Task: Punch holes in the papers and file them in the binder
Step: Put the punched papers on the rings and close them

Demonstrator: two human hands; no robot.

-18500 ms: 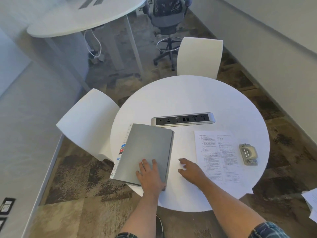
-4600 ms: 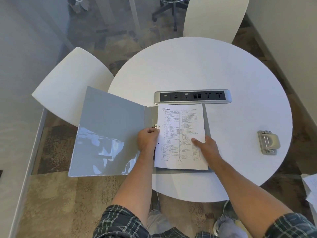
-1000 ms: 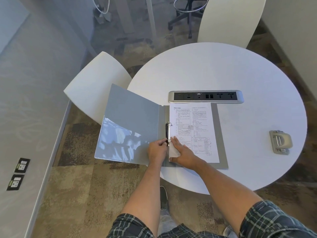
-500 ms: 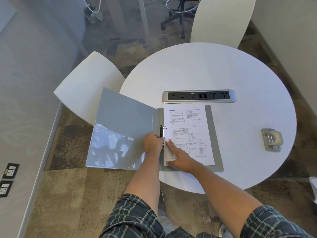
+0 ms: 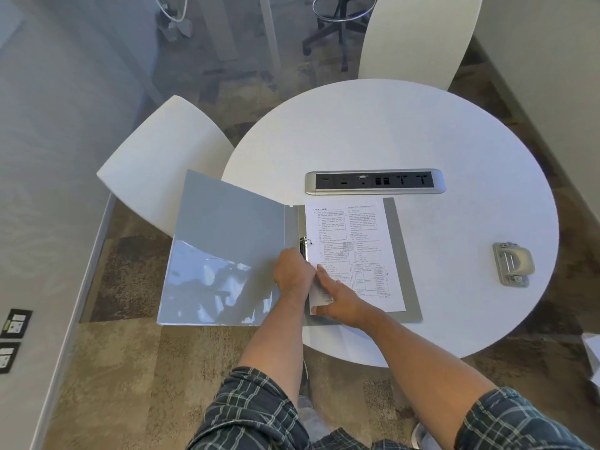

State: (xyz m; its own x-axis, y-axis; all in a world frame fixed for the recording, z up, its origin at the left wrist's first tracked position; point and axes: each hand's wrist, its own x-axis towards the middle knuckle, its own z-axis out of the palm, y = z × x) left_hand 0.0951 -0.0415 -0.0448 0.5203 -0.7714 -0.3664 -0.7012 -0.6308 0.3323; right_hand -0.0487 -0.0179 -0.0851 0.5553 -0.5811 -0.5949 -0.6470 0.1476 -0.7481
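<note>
The grey binder (image 5: 227, 241) lies open on the round white table (image 5: 422, 131), its left cover hanging past the table's edge. A printed sheet of paper (image 5: 354, 248) rests on the binder's right half, beside the metal ring mechanism (image 5: 303, 246). My left hand (image 5: 293, 276) is curled on the lower part of the ring mechanism. My right hand (image 5: 337, 298) presses flat on the paper's lower left corner, fingers pointing at the rings. The lower ring is hidden under my hands. The grey hole punch (image 5: 513, 264) sits alone at the table's right side.
A silver power and socket strip (image 5: 375, 181) is set into the table just beyond the binder. White chairs stand at the left (image 5: 162, 160) and far side (image 5: 418, 37). Loose white papers (image 5: 592, 355) show at the right edge.
Both hands have stayed at the lower ring. The paper's lower left corner now lifts slightly under my right hand; the camera view shifted a little.
</note>
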